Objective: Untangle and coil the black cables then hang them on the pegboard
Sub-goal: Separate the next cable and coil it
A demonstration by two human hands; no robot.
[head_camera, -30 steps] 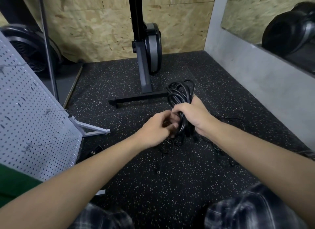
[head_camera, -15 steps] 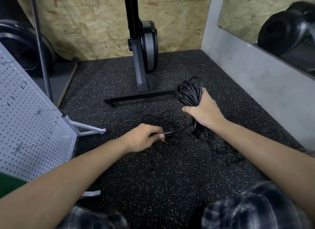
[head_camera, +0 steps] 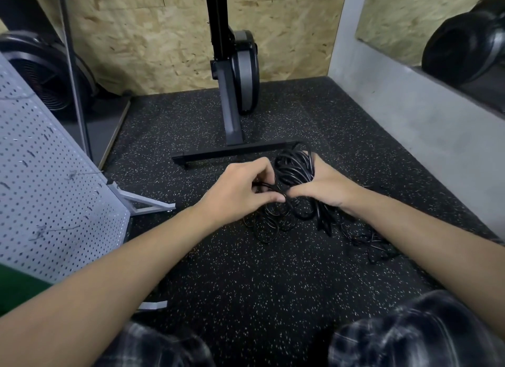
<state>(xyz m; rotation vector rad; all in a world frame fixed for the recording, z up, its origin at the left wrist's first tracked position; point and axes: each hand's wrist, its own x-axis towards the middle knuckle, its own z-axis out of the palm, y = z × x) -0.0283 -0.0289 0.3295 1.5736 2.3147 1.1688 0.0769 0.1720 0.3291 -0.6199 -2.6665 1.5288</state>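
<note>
While our plaid knees (head_camera: 410, 331) fill the bottom edge of the frame, the speckled floor (head_camera: 246, 290) ahead of them carries the work. Near centre, loose cable (head_camera: 269, 224) lies on it in small tangled loops just below the hands. A second, thinner snarl (head_camera: 369, 246) lies right of centre, beside the right forearm.

At centre frame the left hand (head_camera: 240, 194) pinches a single strand between thumb and curled fingers. The right hand (head_camera: 325, 186), close against it, is clenched round the waist of the coil (head_camera: 293, 167). The wound loops stand up above the fist.

We judge the step in hand to be laying one more loop onto the coil. To do it well:

- We draw the strand clear of the tangle with the left hand before laying it, so no knot is wound in.
- We match each new loop to the size of those already held.
- We let the strand roll in the left fingers, so twist runs out toward the free end.
- We keep the right grasp firm, so the held loops do not splay.
- If the strand catches, we stop and loosen the floor loops rather than pull.

At the left edge the pegboard (head_camera: 49, 191) leans, and its hooks (head_camera: 82, 173) carry nothing we can see, so hanging comes later. Further off, a black machine stand (head_camera: 232, 154) and the wooden wall (head_camera: 150, 38) fill the upper frame.
</note>
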